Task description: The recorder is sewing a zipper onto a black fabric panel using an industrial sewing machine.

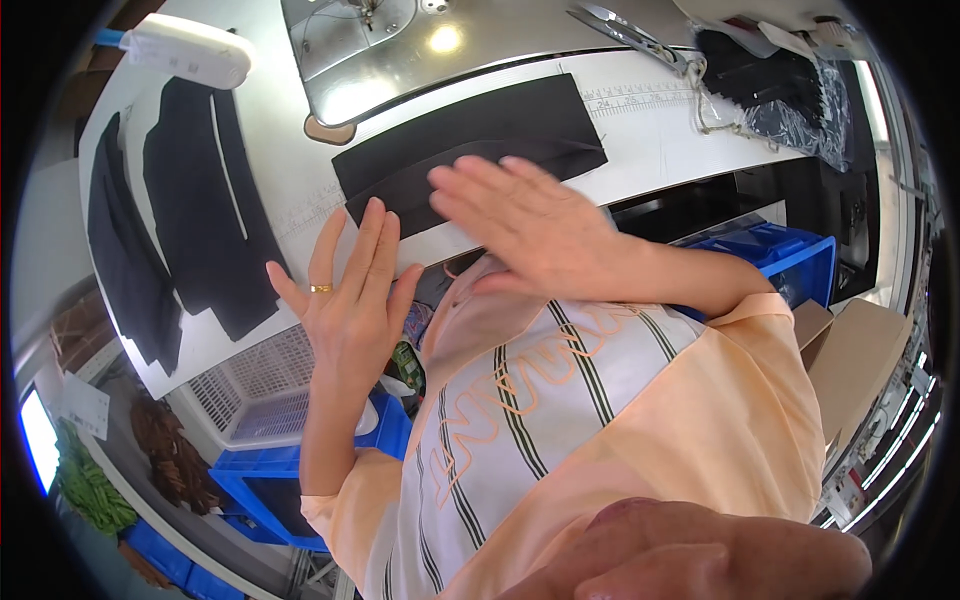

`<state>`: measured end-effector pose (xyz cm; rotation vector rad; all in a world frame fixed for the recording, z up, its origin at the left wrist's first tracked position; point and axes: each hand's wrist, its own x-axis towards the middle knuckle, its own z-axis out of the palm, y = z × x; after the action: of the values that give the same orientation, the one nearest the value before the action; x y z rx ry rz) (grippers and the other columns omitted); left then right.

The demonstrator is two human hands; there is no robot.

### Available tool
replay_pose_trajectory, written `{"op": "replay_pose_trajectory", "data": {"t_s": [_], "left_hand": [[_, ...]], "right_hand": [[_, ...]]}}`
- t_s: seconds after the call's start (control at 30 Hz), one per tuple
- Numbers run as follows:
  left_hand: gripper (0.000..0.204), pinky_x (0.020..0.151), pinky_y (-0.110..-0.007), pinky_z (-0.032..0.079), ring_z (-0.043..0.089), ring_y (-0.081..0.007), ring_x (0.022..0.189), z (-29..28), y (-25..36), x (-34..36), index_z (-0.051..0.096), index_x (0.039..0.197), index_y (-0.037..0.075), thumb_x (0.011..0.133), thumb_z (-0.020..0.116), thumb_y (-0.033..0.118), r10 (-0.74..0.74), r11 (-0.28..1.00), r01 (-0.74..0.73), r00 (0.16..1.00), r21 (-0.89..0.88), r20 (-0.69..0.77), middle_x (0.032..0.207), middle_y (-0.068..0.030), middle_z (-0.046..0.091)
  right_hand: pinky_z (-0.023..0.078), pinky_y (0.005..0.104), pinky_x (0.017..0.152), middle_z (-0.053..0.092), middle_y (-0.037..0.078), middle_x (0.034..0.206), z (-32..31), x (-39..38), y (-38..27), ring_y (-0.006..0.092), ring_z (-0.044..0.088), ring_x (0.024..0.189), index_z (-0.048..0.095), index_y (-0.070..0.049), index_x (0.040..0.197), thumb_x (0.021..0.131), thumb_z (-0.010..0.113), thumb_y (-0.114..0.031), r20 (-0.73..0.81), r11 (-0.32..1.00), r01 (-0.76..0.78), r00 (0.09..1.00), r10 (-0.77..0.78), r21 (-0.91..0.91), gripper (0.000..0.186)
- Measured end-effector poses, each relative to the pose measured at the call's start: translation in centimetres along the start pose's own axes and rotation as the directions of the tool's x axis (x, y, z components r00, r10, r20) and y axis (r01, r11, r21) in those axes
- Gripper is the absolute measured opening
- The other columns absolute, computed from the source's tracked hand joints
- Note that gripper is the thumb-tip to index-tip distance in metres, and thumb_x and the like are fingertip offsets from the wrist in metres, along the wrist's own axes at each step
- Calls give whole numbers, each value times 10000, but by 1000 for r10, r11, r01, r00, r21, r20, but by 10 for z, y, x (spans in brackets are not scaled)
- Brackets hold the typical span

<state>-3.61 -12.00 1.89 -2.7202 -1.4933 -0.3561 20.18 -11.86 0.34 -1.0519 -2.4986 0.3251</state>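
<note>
A dark, gently curved fabric panel [470, 125] lies flat on the white table, just in front of a sewing machine's metal bed [440, 60]. A fold or second layer shows along its near part. My right hand [535, 225] is flat, with fingers stretched over the panel's near edge; slight blur hides whether it touches the cloth. At the panel's near left corner is my left hand [350, 285], its fingers spread and a ring on one of them. Neither hand holds anything. Cut dark fabric pieces [195, 200] lie in stacks to the left.
Scissors [630, 38] rest at the back right, beside a clear plastic bag [800, 110] with dark contents. A white handheld-looking device [190, 50] is at the far left. Below the table edge are a white basket [255, 395], blue crates [812, 262] and a cardboard box [855, 350].
</note>
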Motion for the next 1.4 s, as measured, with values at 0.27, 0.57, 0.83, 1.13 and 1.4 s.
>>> {"op": "replay_pose_trajectory", "data": {"t_s": [0.27, 0.57, 0.83, 1.13, 1.4], "left_hand": [[425, 1144, -567, -111, 449, -286, 1325, 16, 10, -11, 641, 1272, 129, 914, 634, 358, -26, 992, 30, 999, 119, -34, 1350, 16, 583], [329, 1155, -558, -89, 471, -279, 1280, 17, 17, -10, 674, 1223, 132, 934, 617, 280, -90, 988, 105, 987, 112, -131, 1193, 1, 615], [345, 1149, -521, -98, 459, -222, 1311, 18, 29, 4, 654, 1264, 169, 956, 595, 312, -126, 958, 157, 982, 240, -138, 1245, 49, 610], [515, 1090, -678, 8, 395, -304, 1382, 21, 40, 53, 605, 1300, 126, 908, 628, 458, -197, 955, 209, 977, 211, -79, 1372, 27, 564], [468, 1113, -656, 97, 247, -287, 1460, 23, 7, 74, 509, 1399, 127, 973, 559, 314, -37, 975, 25, 998, 220, 52, 1498, 7, 436]], "right_hand": [[382, 430, 1048, 509, 72, 1421, -47, -65, 58, 240, 480, 1306, 536, -87, 1340, 767, 744, -311, -83, 971, -111, 992, 95, -212, 650], [443, 375, 844, 632, 46, 1041, -57, -51, 73, 246, 587, 957, 663, -59, 1003, 735, 749, -75, -160, 997, -23, 986, 34, 72, 282], [461, 390, 875, 639, 48, 1016, -59, -60, 84, 239, 617, 960, 660, -45, 968, 714, 714, -82, -151, 934, 251, 944, -294, -253, 262], [457, 339, 778, 599, 49, 953, -39, -72, 33, 188, 585, 937, 579, -79, 799, 758, 622, -136, -147, 951, 308, 941, -306, -9, 83], [526, 355, 703, 678, 88, 924, -175, -138, 139, 284, 634, 815, 680, -26, 1011, 778, 669, 10, -382, 726, -438, 888, 257, -530, 236]]}}
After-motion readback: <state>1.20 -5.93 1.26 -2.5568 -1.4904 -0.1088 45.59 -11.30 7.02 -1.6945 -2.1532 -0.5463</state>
